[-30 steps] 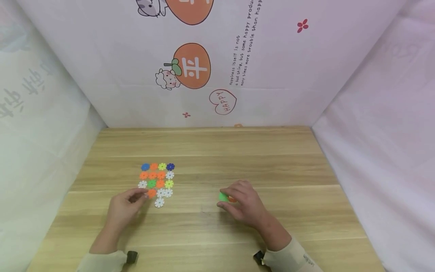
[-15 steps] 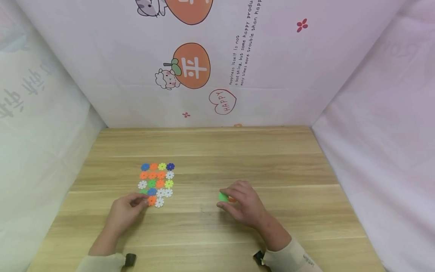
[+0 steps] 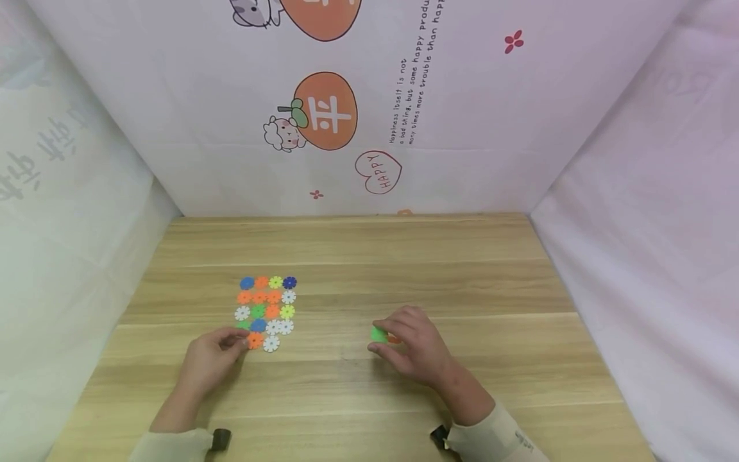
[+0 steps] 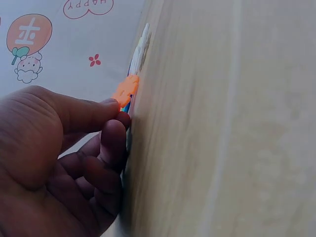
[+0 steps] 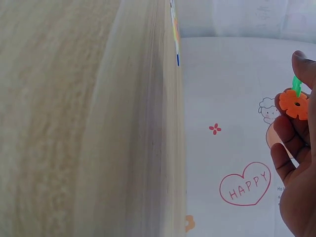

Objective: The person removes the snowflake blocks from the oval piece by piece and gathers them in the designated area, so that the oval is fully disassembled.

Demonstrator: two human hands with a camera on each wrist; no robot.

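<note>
Head view: the orange flower disc (image 3: 254, 340), newly slid down to the near-left corner of the disc grid (image 3: 267, 307) toward the worktop's (image 3: 439, 269) left edge, stays pinched by the left hand (image 3: 212, 358), while the right hand (image 3: 417, 346) holds green and orange discs (image 3: 383, 335) unmoved.

Pale wooden table (image 3: 369, 256) between cartoon-printed pink cloth walls (image 3: 462, 115).
</note>
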